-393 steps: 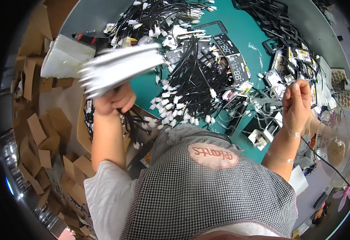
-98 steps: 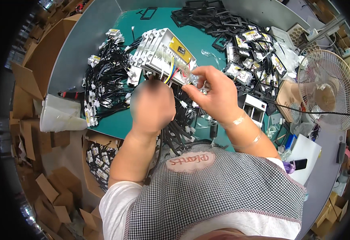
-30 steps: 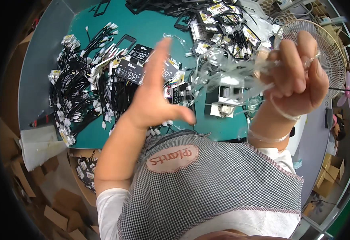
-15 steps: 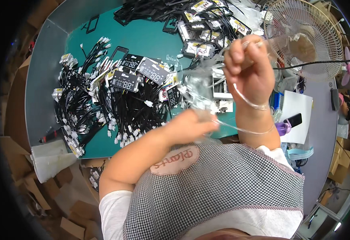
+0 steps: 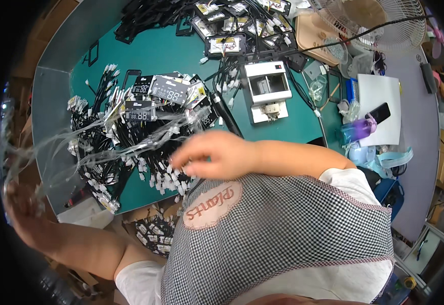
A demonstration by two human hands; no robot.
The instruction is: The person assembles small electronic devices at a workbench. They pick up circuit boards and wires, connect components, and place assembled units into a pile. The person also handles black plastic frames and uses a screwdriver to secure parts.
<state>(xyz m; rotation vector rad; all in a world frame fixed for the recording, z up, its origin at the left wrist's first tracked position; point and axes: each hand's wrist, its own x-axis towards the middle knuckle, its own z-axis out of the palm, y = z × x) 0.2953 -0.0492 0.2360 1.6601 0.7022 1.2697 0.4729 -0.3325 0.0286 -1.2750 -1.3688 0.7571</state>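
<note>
— Since half a second ago my left hand [image 5: 26, 213] has swung far out past the surface's [image 5: 181, 56] left edge, trailing the clear plastic bag [image 5: 95, 145]; my right hand [image 5: 214, 155] dropped low over the black wire harnesses [image 5: 130, 152].

— Grip state?

— Left is closed on the bag's end, though blurred. Right is half-curled; whether it pinches the film, I can't tell.

— How does it handle?

— I'd judge it light, limp and slippery: hold the mouth edge. Harnesses crowd below; open room lies left, off the surface.

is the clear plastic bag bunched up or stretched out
Stretched out: the clear plastic bag spans from the left hand to the right hand.
</note>
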